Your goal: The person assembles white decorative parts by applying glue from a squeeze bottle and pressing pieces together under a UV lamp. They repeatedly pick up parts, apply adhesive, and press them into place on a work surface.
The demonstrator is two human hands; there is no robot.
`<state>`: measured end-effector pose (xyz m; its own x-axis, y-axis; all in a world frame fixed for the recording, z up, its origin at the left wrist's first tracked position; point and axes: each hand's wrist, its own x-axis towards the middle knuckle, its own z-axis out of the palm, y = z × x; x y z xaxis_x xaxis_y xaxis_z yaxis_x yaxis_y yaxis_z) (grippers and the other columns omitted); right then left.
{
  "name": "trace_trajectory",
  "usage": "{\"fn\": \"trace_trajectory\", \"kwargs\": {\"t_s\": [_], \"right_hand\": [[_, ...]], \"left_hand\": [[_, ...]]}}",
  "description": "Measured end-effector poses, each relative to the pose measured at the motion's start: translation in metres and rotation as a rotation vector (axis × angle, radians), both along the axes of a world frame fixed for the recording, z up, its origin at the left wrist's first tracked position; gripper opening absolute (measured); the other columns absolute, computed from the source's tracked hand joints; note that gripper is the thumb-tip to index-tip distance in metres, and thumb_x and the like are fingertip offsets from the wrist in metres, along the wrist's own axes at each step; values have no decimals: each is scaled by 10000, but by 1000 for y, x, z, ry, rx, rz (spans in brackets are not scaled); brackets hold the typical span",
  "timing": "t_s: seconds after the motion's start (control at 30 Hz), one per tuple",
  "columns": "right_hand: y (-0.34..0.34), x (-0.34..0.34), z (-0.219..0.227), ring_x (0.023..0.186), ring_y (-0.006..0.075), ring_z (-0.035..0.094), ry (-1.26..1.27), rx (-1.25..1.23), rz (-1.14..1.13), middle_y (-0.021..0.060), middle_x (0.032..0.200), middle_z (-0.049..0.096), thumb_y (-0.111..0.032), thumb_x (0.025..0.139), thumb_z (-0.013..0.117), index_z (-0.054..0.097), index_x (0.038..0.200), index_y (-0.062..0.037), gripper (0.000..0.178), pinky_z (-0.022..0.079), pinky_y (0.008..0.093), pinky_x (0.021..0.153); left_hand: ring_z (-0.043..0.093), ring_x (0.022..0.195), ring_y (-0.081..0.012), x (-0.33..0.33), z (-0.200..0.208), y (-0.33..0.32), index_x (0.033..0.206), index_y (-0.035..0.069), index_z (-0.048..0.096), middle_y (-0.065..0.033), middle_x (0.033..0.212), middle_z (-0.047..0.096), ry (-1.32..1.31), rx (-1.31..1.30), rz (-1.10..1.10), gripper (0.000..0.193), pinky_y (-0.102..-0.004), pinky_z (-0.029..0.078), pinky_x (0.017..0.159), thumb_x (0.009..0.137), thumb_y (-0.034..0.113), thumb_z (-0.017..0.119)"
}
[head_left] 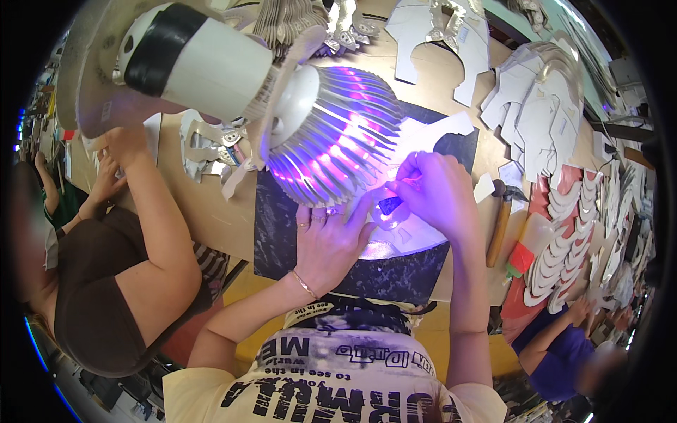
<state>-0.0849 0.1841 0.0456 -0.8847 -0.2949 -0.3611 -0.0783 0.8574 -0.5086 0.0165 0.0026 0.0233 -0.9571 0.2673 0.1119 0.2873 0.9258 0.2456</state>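
Under the glowing lamp, my left hand (328,243) lies flat with its fingers stretched out, holding down the left side of a white cut-out piece (416,236). The lamp hides some of its fingertips. My right hand (434,194) is closed in a pinch over the same piece, and a small dark, flat-edged thing (389,205) shows at its fingertips; its kind I cannot make out. A shiny, clear-looking patch lies on the piece just below it. The piece rests on a dark marbled slab (278,247).
The big ribbed lamp (338,137) hangs close above my left hand. A hammer (501,229) lies to the right, near a bottle with a red cap (520,257). White cut-outs (543,113) and curved strips (557,261) are stacked beyond. A co-worker (113,282) sits at left, another (557,352) at right.
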Motion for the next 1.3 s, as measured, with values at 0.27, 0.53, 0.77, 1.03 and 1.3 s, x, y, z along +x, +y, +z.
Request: {"fn": "trace_trajectory", "kwargs": {"t_s": [0.27, 0.53, 0.77, 1.03, 1.3], "right_hand": [[3, 34, 0, 774, 228, 710, 92, -418, -342, 115, 795, 663, -97, 838, 752, 553, 1172, -28, 394, 540, 323, 693], [9, 47, -20, 788, 185, 689, 239, -522, -368, 107, 848, 669, -40, 879, 710, 538, 1198, -14, 363, 542, 311, 726], [6, 45, -22, 767, 167, 667, 222, -491, -418, 103, 849, 673, -76, 873, 734, 517, 1154, -12, 362, 526, 291, 707], [2, 48, -18, 727, 152, 659, 214, -487, -496, 91, 820, 676, -87, 866, 750, 577, 1079, 3, 289, 523, 282, 668], [4, 52, -31, 652, 88, 618, 359, -565, -707, 81, 820, 713, -67, 861, 754, 726, 1006, 7, 165, 508, 236, 615]], "left_hand": [[416, 1340, -335, -9, -7, 9, 1391, 199, 541, -165, 1451, 428, -164, 102, -50, 534, -475, 358, 1040, 892, 330, 675], [402, 1346, -326, -8, -4, 11, 1408, 210, 525, -154, 1473, 399, -158, 50, -62, 546, -469, 366, 1027, 896, 336, 668], [668, 936, -271, -15, 5, 11, 1486, 185, 430, -118, 1239, 608, -69, 4, -97, 587, -400, 526, 774, 942, 311, 610], [337, 1395, -361, -19, 0, 19, 1433, 221, 493, -176, 1541, 337, -192, 52, -106, 591, -510, 325, 1058, 883, 347, 671], [339, 1397, -392, -18, -9, 21, 1437, 208, 485, -168, 1520, 378, -119, -36, -130, 585, -523, 337, 1043, 901, 368, 657]]}}
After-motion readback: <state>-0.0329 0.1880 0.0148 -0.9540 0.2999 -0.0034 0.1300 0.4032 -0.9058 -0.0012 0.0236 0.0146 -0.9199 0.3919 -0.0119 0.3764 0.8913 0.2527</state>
